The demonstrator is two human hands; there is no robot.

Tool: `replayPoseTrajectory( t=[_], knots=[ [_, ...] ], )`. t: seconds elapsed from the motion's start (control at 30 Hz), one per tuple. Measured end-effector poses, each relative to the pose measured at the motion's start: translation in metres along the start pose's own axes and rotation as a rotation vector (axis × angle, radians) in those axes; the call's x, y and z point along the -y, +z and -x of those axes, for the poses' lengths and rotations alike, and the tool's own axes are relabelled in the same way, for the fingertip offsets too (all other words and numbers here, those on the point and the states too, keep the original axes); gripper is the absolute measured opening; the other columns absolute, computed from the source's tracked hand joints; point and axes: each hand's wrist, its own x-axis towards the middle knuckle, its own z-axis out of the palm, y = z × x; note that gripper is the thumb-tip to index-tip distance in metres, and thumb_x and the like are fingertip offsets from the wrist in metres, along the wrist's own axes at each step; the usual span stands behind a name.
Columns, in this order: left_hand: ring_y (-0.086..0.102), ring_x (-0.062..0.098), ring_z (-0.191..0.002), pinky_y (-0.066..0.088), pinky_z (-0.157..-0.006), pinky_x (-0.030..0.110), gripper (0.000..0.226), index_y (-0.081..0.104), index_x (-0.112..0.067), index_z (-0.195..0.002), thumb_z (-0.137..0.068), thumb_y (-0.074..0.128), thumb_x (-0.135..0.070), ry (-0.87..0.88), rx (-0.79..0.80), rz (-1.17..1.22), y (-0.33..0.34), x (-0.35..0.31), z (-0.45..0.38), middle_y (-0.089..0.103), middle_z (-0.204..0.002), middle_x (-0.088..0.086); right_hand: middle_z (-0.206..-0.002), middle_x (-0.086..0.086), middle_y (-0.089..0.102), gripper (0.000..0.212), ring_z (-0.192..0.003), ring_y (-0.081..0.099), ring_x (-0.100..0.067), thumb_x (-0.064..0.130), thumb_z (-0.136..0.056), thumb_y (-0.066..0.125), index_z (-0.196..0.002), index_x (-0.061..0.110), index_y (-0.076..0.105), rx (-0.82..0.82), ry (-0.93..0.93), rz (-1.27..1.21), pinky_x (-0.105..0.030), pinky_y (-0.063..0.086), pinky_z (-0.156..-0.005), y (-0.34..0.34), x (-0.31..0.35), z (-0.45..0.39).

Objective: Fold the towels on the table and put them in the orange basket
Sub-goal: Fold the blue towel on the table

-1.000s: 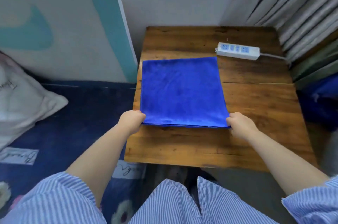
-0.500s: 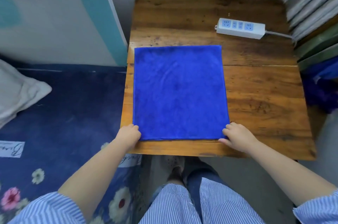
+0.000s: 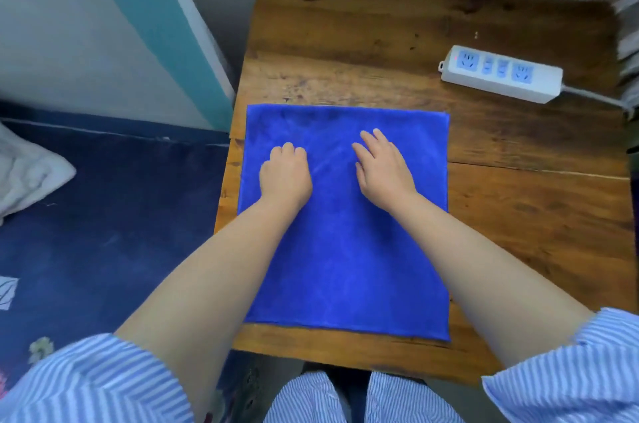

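I have the blue towel (image 3: 345, 249) spread flat at the centre of the frame on the desk (image 3: 518, 215). My left hand (image 3: 285, 177) rests on it with fingers curled under; my right hand (image 3: 383, 170) lies flat, fingers straight, likely smoothing it for a clean fold. No basket in view.

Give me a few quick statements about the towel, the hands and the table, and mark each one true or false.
1. The blue towel lies spread flat on the wooden table. True.
2. The right hand grips the power strip. False: it rests with straight fingers on the towel; the power strip lies untouched at the far right.
3. The left hand rests on the towel. True.
4. The orange basket stands beside the towel. False: no basket is in view.
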Motion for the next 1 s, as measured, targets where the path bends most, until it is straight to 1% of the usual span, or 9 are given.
replayPoseTrajectory(
  t=[0.07, 0.1, 0.2, 0.4, 0.57, 0.67, 0.87, 0.93, 1.0],
  knots=[
    [0.033, 0.027, -0.131, 0.039, -0.093, 0.035, 0.032, 0.044, -0.004, -0.125, -0.098, 0.035, -0.018, 0.006, -0.038, 0.064, 0.005, -0.010, -0.029, 0.039, -0.139, 0.012, -0.156, -0.007, 0.013, 0.046, -0.145, 0.004, -0.025, 0.018, -0.099, 0.029, -0.143, 0.008, 0.026, 0.024, 0.010, 0.020, -0.039, 0.009, -0.116, 0.000, -0.005, -0.030],
    [0.024, 0.026, -0.139, 0.033, -0.104, 0.035, 0.039, 0.039, -0.005, -0.134, -0.099, 0.033, -0.021, 0.015, -0.039, 0.089, 0.007, -0.014, -0.040, 0.030, -0.148, 0.011, -0.157, -0.005, 0.009, 0.047, -0.145, 0.002, -0.023, 0.019, -0.099, 0.028, -0.145, 0.009, 0.022, 0.029, 0.009, 0.025, -0.038, 0.006, -0.117, 0.001, -0.007, -0.041],
    [0.007, 0.023, -0.146, 0.017, -0.115, 0.034, 0.048, 0.022, -0.009, -0.146, -0.101, 0.028, -0.025, 0.082, -0.016, 0.096, 0.013, -0.021, -0.070, 0.013, -0.157, 0.006, -0.157, -0.002, 0.004, 0.050, -0.145, 0.000, -0.022, 0.023, -0.099, 0.026, -0.147, 0.012, 0.015, 0.080, -0.009, 0.070, -0.039, 0.003, -0.117, 0.005, -0.016, -0.067],
    [0.001, 0.016, -0.147, 0.003, -0.117, 0.034, 0.053, 0.014, -0.017, -0.149, -0.100, 0.029, -0.032, 0.173, 0.009, 0.082, 0.028, -0.005, -0.098, 0.007, -0.158, -0.002, -0.157, 0.004, 0.002, 0.053, -0.145, -0.003, -0.019, 0.034, -0.099, 0.025, -0.148, 0.019, 0.010, 0.117, -0.035, 0.081, -0.038, -0.004, -0.117, 0.008, -0.043, -0.087],
    [0.003, 0.015, -0.147, -0.002, -0.117, 0.032, 0.056, 0.015, -0.016, -0.149, -0.099, 0.032, -0.036, 0.104, -0.035, 0.097, 0.028, 0.030, -0.112, 0.008, -0.158, -0.002, -0.157, 0.005, 0.005, 0.075, -0.145, -0.002, -0.022, 0.053, -0.080, 0.001, -0.147, 0.021, 0.013, 0.078, 0.132, 0.104, -0.041, -0.004, -0.116, 0.001, -0.092, -0.079],
    [0.004, 0.017, -0.147, 0.000, -0.117, 0.034, 0.056, 0.016, -0.014, -0.148, -0.099, 0.034, -0.032, 0.071, -0.051, 0.101, 0.024, 0.045, -0.119, 0.009, -0.158, 0.001, -0.157, 0.003, 0.003, 0.070, -0.145, -0.003, -0.023, 0.048, -0.082, 0.008, -0.147, 0.021, 0.013, 0.090, 0.182, 0.116, -0.042, -0.003, -0.116, -0.005, -0.106, -0.078],
    [0.002, 0.018, -0.147, 0.001, -0.117, 0.037, 0.053, 0.017, -0.013, -0.148, -0.098, 0.028, -0.026, 0.091, -0.031, 0.105, 0.016, 0.063, -0.130, 0.007, -0.158, 0.003, -0.158, 0.002, -0.003, 0.066, -0.145, -0.009, -0.021, 0.046, -0.086, 0.007, -0.148, 0.022, 0.008, 0.131, 0.198, 0.101, -0.045, -0.006, -0.116, -0.012, -0.120, -0.078],
    [0.003, 0.020, -0.147, 0.003, -0.118, 0.038, 0.052, 0.018, -0.011, -0.148, -0.098, 0.032, -0.019, 0.114, 0.008, 0.099, 0.011, 0.067, -0.132, 0.007, -0.158, 0.005, -0.158, 0.000, 0.002, 0.056, -0.145, -0.006, -0.021, 0.039, -0.095, 0.020, -0.147, 0.018, 0.017, 0.129, 0.183, 0.059, -0.044, -0.005, -0.116, -0.016, -0.121, -0.076],
    [0.020, 0.028, -0.143, 0.015, -0.115, 0.041, 0.051, 0.032, -0.003, -0.142, -0.093, 0.034, -0.016, 0.178, -0.036, 0.064, 0.005, 0.070, -0.131, 0.023, -0.153, 0.014, -0.153, -0.008, 0.023, 0.046, -0.143, 0.014, -0.024, 0.027, -0.093, 0.038, -0.135, 0.009, 0.040, 0.023, 0.159, 0.007, -0.044, 0.008, -0.116, -0.019, -0.119, -0.072]
  ],
)
